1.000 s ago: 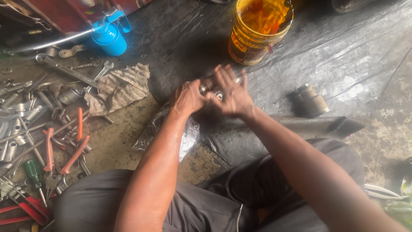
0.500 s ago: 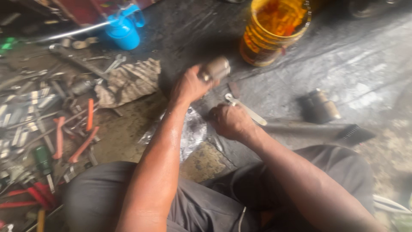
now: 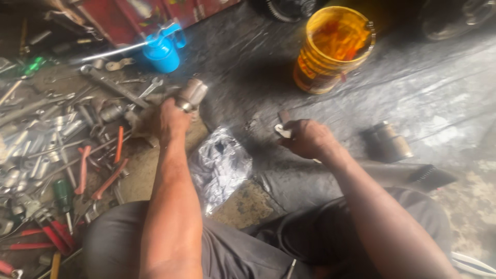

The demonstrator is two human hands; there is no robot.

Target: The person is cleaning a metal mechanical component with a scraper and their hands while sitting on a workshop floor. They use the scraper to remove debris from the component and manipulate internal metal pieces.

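Over the dark floor sheet [image 3: 423,103], my left hand [image 3: 168,121] grips the short metal cylinder [image 3: 192,94] out by the scattered tools, while my right hand [image 3: 308,138] pinches a small flat tool [image 3: 283,129], the two parted, nothing yet joined.

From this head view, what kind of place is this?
Probably a mechanic's floor workshop: spanners and pliers strewn on the ground, a blue oil can, an oily yellow bucket; the left hand holds a metal part.

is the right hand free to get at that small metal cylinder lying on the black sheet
Probably not at once: the right hand already grips a small metal tool. Nothing lies between it and the metal cylinder on the black sheet.
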